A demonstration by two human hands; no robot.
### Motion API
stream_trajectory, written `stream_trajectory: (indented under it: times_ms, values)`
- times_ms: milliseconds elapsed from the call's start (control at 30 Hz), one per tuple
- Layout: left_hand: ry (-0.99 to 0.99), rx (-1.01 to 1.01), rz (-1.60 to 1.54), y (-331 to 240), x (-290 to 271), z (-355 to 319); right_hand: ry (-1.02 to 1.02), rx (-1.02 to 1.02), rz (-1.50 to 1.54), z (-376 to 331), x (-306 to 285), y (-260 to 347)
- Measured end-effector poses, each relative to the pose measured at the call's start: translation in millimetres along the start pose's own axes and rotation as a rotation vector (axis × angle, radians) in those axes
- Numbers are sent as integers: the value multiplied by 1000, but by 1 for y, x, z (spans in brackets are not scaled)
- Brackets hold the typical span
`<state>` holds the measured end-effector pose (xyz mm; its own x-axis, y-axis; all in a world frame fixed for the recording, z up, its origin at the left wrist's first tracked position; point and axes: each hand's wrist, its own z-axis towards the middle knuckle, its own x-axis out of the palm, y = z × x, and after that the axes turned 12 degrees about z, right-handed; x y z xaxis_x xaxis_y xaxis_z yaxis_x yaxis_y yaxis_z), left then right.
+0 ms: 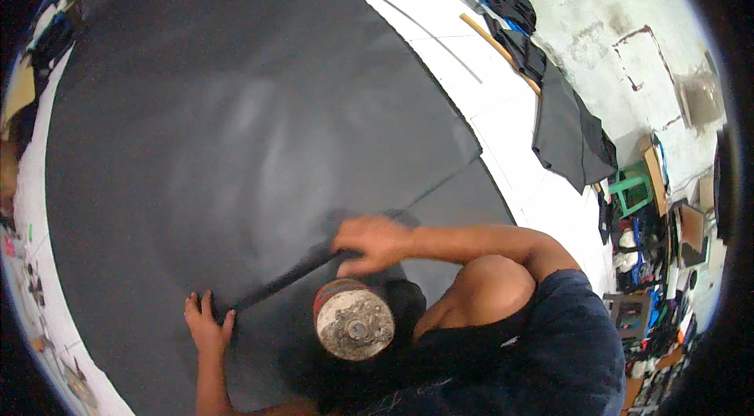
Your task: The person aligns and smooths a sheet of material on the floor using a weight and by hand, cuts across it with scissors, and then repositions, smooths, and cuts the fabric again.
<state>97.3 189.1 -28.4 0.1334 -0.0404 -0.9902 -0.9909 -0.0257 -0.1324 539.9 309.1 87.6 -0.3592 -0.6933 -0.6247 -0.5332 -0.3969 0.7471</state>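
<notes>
A large black sheet [259,118] with a soft sheen, like leatherette, covers the floor in front of me. A dark seam or overlapping edge [287,279] runs across it, from lower left up to the right border. At the lower left end of this edge, my left hand [208,327] presses down with its fingers spread. My right hand [373,243], slightly blurred, is curled at the edge farther right, thumb and fingers around the material. Just below it stands a round can [355,323] with a crusted, dirty top and a reddish side, close to my bent knee [495,286].
White floor tiles [514,149] border the sheet. On the right lie dark fabric pieces [569,125], a wooden stick [500,52] and a thin strip [440,39]. A green stool [632,188] and cluttered goods stand by the wall. Small items lie along the left rim.
</notes>
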Motion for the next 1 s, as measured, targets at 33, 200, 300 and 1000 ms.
stream_trajectory:
  times_ms: [33,200,300,1000]
  values:
    - [17,7,-1,-2,2,2,78,-146,123,3,8,24]
    - [186,36,52,-6,-27,12,336,-618,-71,-14,55,55]
    - [260,38,118,-16,-33,14,246,-683,-83,-27,72,37]
    - [426,53,317,-15,-48,33,-547,7,75,43,-48,5]
